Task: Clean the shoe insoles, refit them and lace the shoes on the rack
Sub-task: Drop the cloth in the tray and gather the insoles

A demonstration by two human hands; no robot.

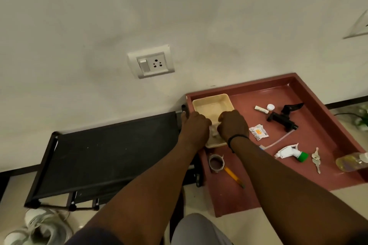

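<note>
Both my hands are over a cream plastic tub (207, 103) at the near left corner of a maroon tray-top table (298, 93). My left hand (196, 125) and my right hand (232, 124) are curled, and together they grip a small pale thing (214, 130) between them, mostly hidden; I cannot tell what it is. A black fabric shoe rack (107, 153) stands to the left against the wall. White shoes (37, 226) with loose laces lie on the floor at the bottom left. No insole is visible.
On the tray lie a tape roll (216, 162), a yellow pencil (234, 176), a white-and-green spray head (291, 152), keys (316, 159), a sachet (258, 131), a black tap part (282, 116), and a bottle (351, 161) at the right edge. A wall socket (151, 61) is above.
</note>
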